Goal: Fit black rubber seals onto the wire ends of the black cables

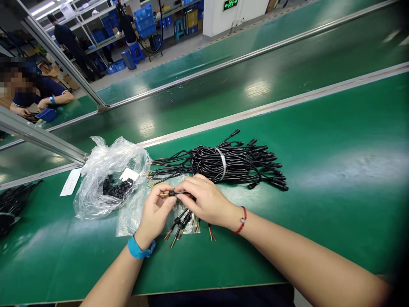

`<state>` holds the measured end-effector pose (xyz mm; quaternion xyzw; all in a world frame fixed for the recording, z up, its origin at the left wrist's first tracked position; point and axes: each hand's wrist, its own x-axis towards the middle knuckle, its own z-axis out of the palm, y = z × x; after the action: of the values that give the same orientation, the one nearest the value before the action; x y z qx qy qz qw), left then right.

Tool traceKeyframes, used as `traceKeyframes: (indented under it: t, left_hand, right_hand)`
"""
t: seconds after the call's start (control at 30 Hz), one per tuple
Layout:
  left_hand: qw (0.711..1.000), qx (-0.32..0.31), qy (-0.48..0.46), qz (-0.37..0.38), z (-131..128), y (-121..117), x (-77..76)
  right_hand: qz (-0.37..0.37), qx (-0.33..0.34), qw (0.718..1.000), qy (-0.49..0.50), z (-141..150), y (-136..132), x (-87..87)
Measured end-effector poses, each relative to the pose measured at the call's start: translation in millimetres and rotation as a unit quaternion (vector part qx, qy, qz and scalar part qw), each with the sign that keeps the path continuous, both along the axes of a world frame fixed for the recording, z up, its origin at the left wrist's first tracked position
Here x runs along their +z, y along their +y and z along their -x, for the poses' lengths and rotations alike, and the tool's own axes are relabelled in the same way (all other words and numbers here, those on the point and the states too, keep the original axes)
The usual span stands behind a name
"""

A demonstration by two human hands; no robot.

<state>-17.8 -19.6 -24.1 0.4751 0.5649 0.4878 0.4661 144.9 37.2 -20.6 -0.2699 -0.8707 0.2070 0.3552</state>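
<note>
My left hand (156,213) pinches a small black ring-shaped fitting (171,193) near the stripped end of a black cable (183,192). Yellowish wires stick out of it between the fingers. My right hand (204,197) grips the same cable just behind the fitting, its fingertips close to the left ones. Below the hands, several cable ends (182,222) with black fittings and red and yellow wires lie over a flat clear bag (126,221). Behind the right hand rests a tied bundle of black cables (204,160), with connectors at its right end.
An open clear plastic bag (91,192) with loose black fittings (115,188) stands at the left, beside a white label (70,182). More black cables (15,202) lie at the far left. A metal frame post (47,136) rises there. Across the line, a co-worker (41,96) sits.
</note>
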Motion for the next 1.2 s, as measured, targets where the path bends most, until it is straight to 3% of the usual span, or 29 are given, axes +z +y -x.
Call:
traceKeyframes:
  t: [0.23,0.37,0.53,0.77,0.93,1.2]
  left_hand:
    - [0.999,0.034,-0.026,-0.008,5,-3,3.0]
    - [0.999,0.023,-0.044,0.018,3,-3,2.3]
    - [0.998,0.016,-0.052,0.028,0,-5,0.3]
    - [0.998,0.014,-0.055,-0.019,-8,-7,-1.2]
    - [0.996,0.007,-0.055,-0.074,-9,-8,-1.6]
    - [0.996,0.009,-0.035,-0.080,-10,-10,-0.9]
  right_hand:
    - [-0.041,0.001,0.999,-0.011,-7,3,1.7]
    - [-0.049,0.002,0.999,0.001,-8,5,-0.5]
    - [0.006,0.018,0.999,0.030,-10,6,7.5]
    - [0.129,0.034,0.990,0.034,-15,5,21.1]
    - [0.148,0.044,0.987,0.037,-17,5,21.5]
    - [0.174,0.038,0.981,0.080,-12,4,18.8]
